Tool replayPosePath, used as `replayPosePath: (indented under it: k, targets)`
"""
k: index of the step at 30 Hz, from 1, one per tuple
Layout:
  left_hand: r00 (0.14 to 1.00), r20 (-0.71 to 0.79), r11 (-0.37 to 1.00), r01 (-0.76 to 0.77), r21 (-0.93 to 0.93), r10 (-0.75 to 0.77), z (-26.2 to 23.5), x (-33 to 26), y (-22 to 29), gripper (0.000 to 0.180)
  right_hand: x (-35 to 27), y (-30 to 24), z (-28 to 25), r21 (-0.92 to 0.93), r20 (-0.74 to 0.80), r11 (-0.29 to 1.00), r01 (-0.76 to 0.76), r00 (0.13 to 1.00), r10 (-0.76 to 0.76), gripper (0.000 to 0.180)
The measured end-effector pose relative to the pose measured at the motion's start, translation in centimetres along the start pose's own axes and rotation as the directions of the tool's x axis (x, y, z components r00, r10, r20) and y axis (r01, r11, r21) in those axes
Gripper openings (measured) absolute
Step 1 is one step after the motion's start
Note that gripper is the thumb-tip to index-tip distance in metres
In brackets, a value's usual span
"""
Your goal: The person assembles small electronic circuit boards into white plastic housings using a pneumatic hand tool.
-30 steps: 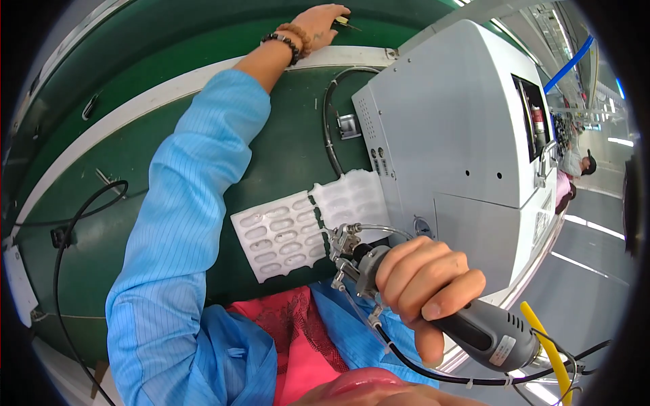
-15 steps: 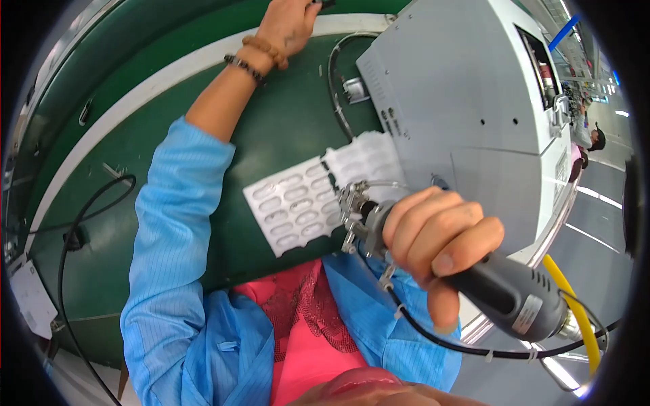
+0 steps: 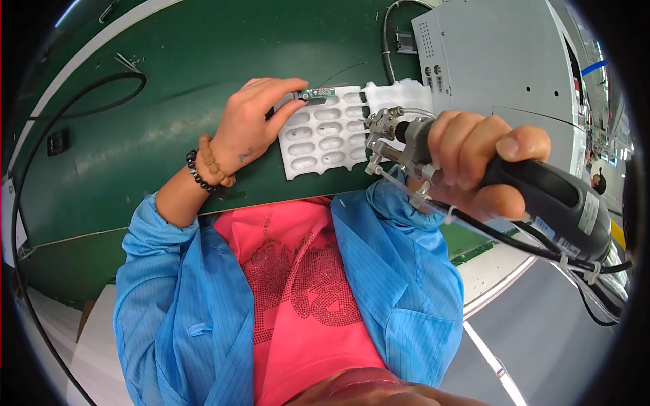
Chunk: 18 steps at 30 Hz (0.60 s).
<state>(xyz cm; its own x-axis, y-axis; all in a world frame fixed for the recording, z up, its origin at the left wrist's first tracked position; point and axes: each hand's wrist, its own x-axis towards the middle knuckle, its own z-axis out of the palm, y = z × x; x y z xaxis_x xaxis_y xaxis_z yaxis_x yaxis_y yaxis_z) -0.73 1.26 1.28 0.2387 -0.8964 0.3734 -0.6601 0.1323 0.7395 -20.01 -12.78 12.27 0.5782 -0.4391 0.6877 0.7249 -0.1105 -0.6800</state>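
My left hand (image 3: 254, 118) pinches a small green circuit board (image 3: 318, 93) with a dark part attached, between thumb and fingers. The board is over the far edge of a white moulded tray (image 3: 315, 139) with rows of oval pockets. In my right hand (image 3: 484, 149) is a black handheld power screwdriver (image 3: 562, 196), the fingers wrapped round its body. Metal fittings with clear tubing (image 3: 386, 128) sit at its front end, above the tray's right side. The tool's tip is hidden among these fittings.
A large grey machine cabinet (image 3: 494, 61) stands at the far right, a black cable (image 3: 387, 47) beside it. Another white moulded piece (image 3: 399, 95) adjoins the tray. On the green tabletop (image 3: 156, 95) lie a small black block (image 3: 57, 143) and a looped black cable (image 3: 20, 169).
My left hand has come back from the table's far side to the tray, and the circuit board it holds now shows. The screwdriver stays in my right hand. The view has shifted.
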Motion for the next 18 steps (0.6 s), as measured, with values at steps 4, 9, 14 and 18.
replayPosePath:
  k: [4,9,14,18]
  targets:
    - [0.999,-0.018,0.999,-0.037,0.017,0.037,0.5,-0.5,-0.6,0.026,0.0,0.3,0.4,-0.054,-0.046,0.998,0.027,0.999,-0.029,0.055]
    - [0.999,-0.022,0.999,-0.043,-0.023,0.042,1.4,-0.5,-0.3,0.029,-0.2,0.4,0.8,-0.04,-0.068,0.999,0.037,0.997,-0.039,0.054]
    - [0.999,-0.051,0.997,-0.018,-0.069,0.014,1.1,-0.2,0.0,0.028,-0.2,0.1,0.2,0.003,-0.008,1.0,0.029,1.0,-0.029,0.049]
    - [0.999,-0.028,0.996,-0.042,-0.079,0.04,1.7,-0.2,-0.5,0.028,0.1,0.8,0.0,0.074,0.033,0.996,0.043,0.998,-0.045,0.051]
